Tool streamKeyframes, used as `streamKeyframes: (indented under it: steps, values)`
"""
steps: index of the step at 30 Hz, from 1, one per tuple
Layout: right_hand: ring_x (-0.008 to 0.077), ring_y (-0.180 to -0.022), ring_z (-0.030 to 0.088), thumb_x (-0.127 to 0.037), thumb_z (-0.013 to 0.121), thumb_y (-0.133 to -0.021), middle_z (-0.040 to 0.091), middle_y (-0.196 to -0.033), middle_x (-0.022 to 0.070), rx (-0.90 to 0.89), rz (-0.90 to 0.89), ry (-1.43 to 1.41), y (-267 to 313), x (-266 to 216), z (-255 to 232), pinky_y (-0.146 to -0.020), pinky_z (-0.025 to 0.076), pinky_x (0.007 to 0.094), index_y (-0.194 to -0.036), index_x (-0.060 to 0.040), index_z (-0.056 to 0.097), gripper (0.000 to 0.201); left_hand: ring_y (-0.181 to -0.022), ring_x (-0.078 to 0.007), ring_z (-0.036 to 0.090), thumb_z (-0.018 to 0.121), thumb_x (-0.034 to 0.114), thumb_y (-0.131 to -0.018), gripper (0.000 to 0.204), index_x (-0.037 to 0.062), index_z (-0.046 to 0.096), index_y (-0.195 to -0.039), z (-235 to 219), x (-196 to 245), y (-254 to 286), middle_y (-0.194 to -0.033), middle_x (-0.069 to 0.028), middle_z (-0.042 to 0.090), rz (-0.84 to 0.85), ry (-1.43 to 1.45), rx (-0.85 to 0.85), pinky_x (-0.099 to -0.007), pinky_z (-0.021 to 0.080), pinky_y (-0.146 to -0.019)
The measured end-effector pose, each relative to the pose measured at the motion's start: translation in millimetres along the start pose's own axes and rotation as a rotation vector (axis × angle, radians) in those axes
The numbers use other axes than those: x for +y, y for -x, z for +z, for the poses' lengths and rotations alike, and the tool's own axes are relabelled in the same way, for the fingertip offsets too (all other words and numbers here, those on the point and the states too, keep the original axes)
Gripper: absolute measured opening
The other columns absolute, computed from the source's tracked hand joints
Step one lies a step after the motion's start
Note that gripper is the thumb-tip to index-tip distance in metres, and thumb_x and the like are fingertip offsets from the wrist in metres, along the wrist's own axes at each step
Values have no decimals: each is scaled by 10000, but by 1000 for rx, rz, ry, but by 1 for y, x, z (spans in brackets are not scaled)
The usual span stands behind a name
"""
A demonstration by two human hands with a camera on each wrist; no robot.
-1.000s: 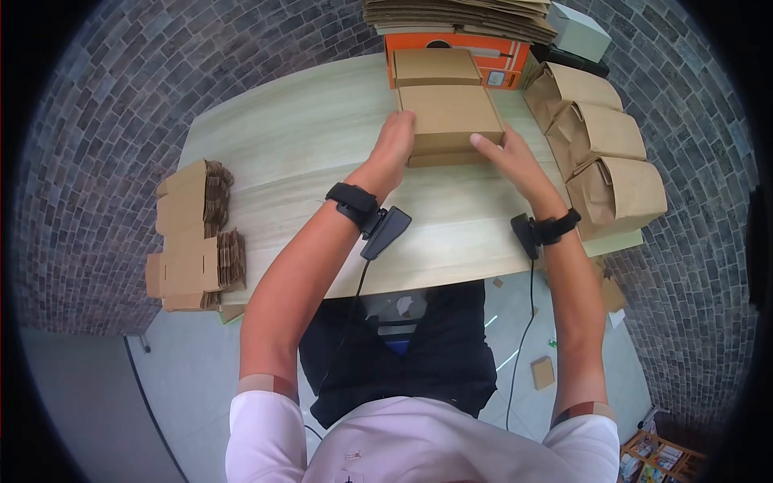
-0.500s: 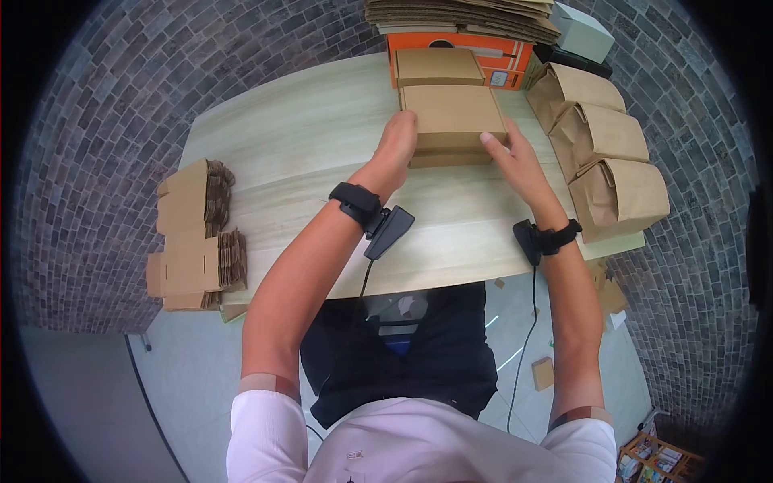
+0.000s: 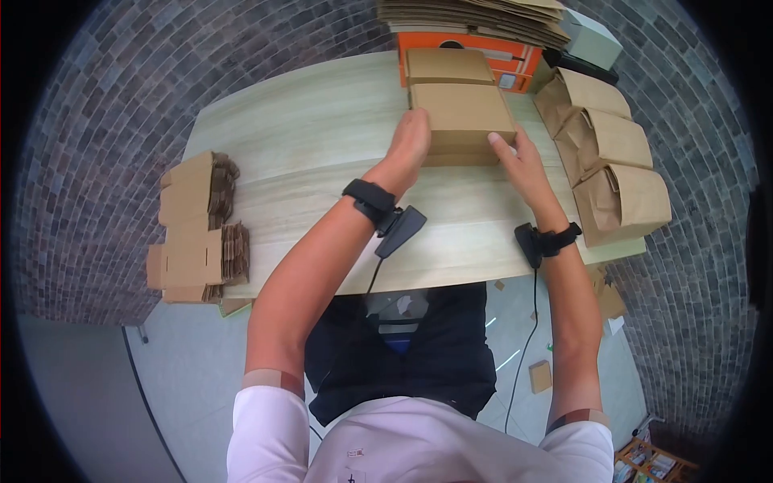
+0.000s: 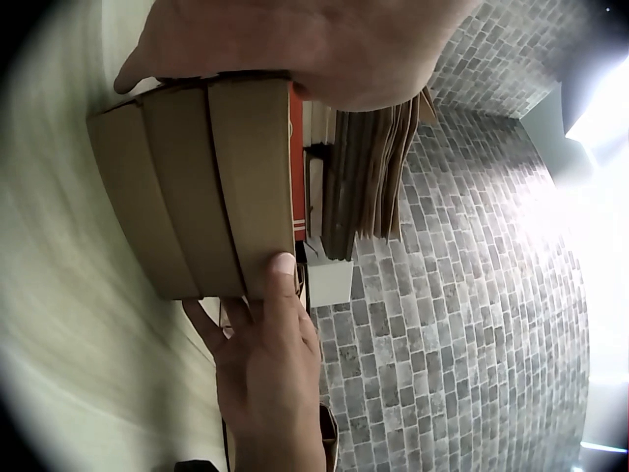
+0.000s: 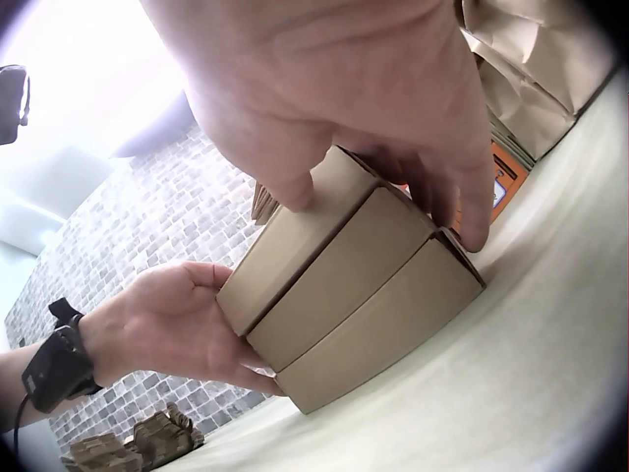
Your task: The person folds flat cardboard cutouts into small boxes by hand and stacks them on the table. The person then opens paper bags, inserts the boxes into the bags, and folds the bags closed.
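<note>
In the head view, a stack of flat brown cardboard boxes [image 3: 463,109] stands toward the back of the table, with my hands at its two sides. Three layers show in the wrist views, their edges nearly flush. My left hand [image 3: 409,145] lies along the stack's left side, its fingers fairly straight against the cardboard. At the right front corner, my right hand [image 3: 519,165] grips the top box [image 5: 305,236], thumb on its front face and fingers around the side. Right behind the stack sits another brown box [image 3: 449,64].
An orange box [image 3: 519,63] carries a pile of flat cardboard [image 3: 475,18] at the back. Three brown paper bags [image 3: 632,197] line the table's right side. Folded cardboard blanks [image 3: 192,262] lie at the left edge. Cables hang from both wrist cameras.
The right thumb has slid slightly rightward along the front of the top box, nearer the corner. Both hands stay at the stack's sides. The head view has shifted a little.
</note>
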State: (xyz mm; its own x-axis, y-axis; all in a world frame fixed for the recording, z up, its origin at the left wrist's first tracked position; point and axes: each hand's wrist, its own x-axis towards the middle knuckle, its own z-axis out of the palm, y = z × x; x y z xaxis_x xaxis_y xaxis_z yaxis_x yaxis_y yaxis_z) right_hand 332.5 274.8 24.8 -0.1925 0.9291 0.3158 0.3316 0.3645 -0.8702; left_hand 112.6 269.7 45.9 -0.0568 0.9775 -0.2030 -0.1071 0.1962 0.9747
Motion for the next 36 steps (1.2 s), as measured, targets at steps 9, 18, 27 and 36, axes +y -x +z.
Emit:
streamKeyframes:
  steps: [9,18,27,36]
  values:
    - [303,-1400,457,-251,661,-1005,480,-1522,148,309,-276,202,36,-35,-6,-1156,360,438,-1501,-29,449,584,-1411,-397,400,440,368,-1012,609,-86,443,-1418,-21,-16,49,-1460,-318,460,196,-281,170,-435,321,-1178]
    - [382,-1300,545,-177,830,-756,615,-1313,179,-394,-754,102,77,-211,135,-1057,456,477,-1153,-13,674,457,-1441,-487,323,647,275,-952,675,-53,386,-1482,-84,-79,158,-1527,-323,365,620,-162,-23,-551,296,-1182]
    - [416,-1250,538,-313,834,-772,610,-1311,210,-797,-814,10,84,-268,330,-1052,466,442,-1133,23,705,510,-1534,-430,202,732,370,-900,679,74,504,-1467,-149,-124,194,-1589,-187,383,792,-696,200,-560,240,-1217]
    - [396,-1217,576,-275,833,-745,643,-1255,234,-868,-848,130,77,-258,388,-1044,472,440,-1087,31,736,469,-1477,-406,345,735,342,-889,501,92,642,-1313,-147,-108,203,-1486,-141,519,651,-417,168,-545,293,-1190]
